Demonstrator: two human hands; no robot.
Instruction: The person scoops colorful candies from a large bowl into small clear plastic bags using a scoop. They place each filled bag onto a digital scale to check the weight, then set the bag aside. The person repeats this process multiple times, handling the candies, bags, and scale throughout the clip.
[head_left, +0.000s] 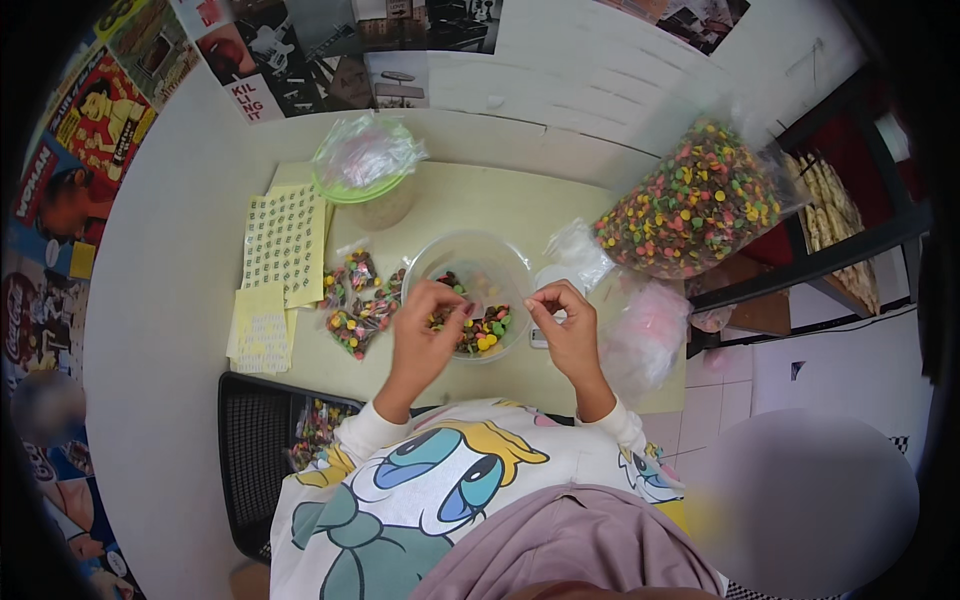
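Note:
My left hand (427, 330) and my right hand (566, 322) are raised over a clear round plastic tub (517, 259), thumbs and fingertips pinched. Between them stretches a thin, clear plastic bag (496, 289), hard to make out against the tub. Inside the tub lie brown, yellow, green and pink candy discs (487, 337). Left of it, several small clear bags of the same candy (356, 326) rest on the table. Partly hidden by my right hand is a small white device (538, 338), perhaps a scale.
A large candy bag (690, 202) leans at the back right, above a pinkish bundle of plastic (652, 322). Sticker sheets (281, 240) and a green-rimmed tub (356, 193) occupy the left. A black mesh chair (255, 442) holds filled bags (322, 424). A dark-framed shelf (787, 259) stands right.

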